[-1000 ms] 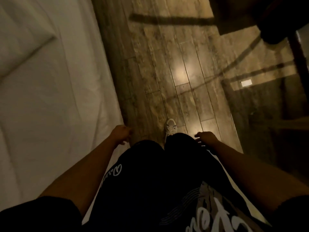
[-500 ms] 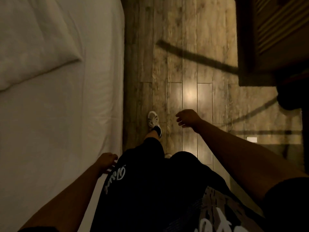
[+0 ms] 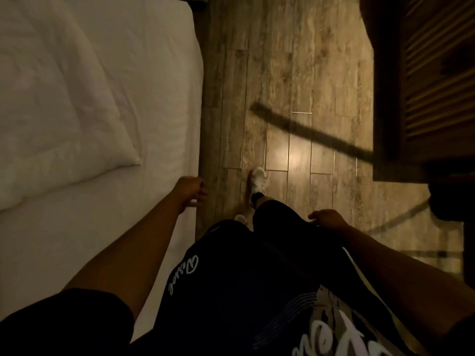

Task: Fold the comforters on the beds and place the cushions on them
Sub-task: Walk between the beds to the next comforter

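A bed with a white sheet [image 3: 164, 80] fills the left side of the head view. On it lies a white comforter [image 3: 56, 104], its corner pointing toward the bed's right edge. My left hand [image 3: 191, 191] hangs over that edge, fingers loosely curled and holding nothing. My right hand [image 3: 327, 220] rests near my right thigh, empty, fingers apart. No cushion is in view.
A wooden plank floor [image 3: 295, 98] runs along the bed as a narrow aisle. A dark slatted wooden cabinet [image 3: 424, 86] stands at the right. My white shoe [image 3: 257, 179] is stepping forward on the floor. A dark object [image 3: 452, 201] sits below the cabinet.
I have walked forward along the bed. My left hand swung forward to the bed's edge and my right hand swung back to my thigh. More of the comforter came into view.
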